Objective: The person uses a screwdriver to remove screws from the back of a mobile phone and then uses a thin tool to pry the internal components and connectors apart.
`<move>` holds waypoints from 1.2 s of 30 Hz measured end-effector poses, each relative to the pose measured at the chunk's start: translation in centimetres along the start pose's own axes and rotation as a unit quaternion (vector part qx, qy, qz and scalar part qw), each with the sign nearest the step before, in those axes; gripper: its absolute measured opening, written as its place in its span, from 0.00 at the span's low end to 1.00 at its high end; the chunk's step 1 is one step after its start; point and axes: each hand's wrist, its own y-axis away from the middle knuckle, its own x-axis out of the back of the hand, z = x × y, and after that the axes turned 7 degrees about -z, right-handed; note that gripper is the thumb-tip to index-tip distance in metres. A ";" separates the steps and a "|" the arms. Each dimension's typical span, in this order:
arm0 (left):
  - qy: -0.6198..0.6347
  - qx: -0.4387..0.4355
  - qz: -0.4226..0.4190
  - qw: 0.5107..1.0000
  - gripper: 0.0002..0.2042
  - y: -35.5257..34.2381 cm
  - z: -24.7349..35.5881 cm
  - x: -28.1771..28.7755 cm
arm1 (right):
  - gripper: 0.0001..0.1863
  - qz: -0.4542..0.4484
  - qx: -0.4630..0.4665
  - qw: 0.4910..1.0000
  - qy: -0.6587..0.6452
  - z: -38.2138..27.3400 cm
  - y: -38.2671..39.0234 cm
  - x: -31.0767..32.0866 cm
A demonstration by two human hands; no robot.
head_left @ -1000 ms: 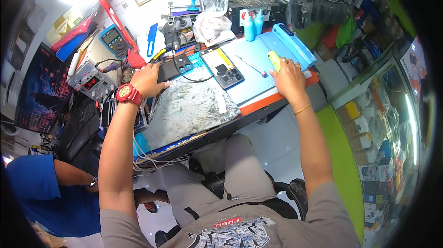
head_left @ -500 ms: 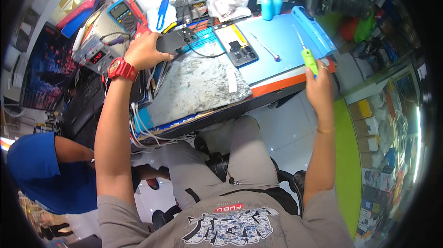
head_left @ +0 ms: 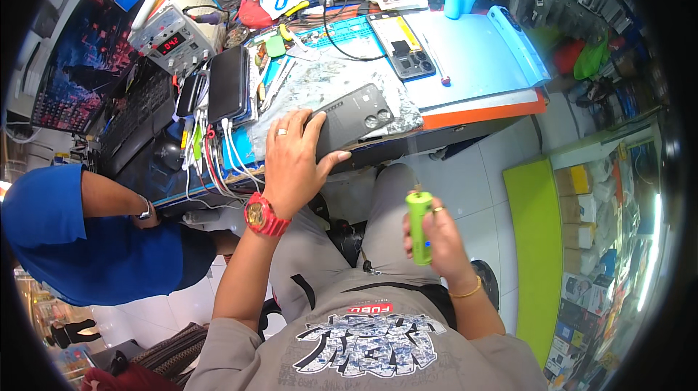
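My left hand [head_left: 297,158], with a red watch at the wrist, grips a dark phone back [head_left: 354,115] with camera openings at the front edge of the stained grey work mat [head_left: 291,89]. My right hand [head_left: 436,238] is raised over my lap, wrapped round a green cylindrical tool [head_left: 419,220] whose thin upper shaft is blurred. Behind the phone back, an opened phone [head_left: 403,46] lies on a light blue pad [head_left: 486,60] beside a slim white tool [head_left: 442,71].
Blue bottles [head_left: 453,2] stand at the back right. A power supply [head_left: 174,42], laptop [head_left: 134,133], dark phones [head_left: 227,82] and tangled cables crowd the left. A person in a blue shirt [head_left: 87,246] is beside me, left. A green ledge [head_left: 531,231] runs along my right.
My left hand has brought the dark phone back forward and right to the mat's front edge. My right hand has lifted the green tool from the blue pad and brought it down toward my lap.
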 end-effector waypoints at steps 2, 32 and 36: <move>-0.010 -0.001 0.040 0.999 0.28 0.4 -0.5 -0.7 | 0.23 -0.004 -0.066 0.997 0.047 0.8 -1.5 -1.8; 0.109 0.010 0.079 0.991 0.06 0.6 -1.2 -1.5 | 0.21 -0.013 -0.163 0.986 -0.044 2.7 -6.9 -6.0; 0.113 0.017 0.069 0.991 0.06 0.5 -1.3 -1.6 | 0.22 -0.017 -0.158 0.987 -0.039 2.9 -7.1 -6.0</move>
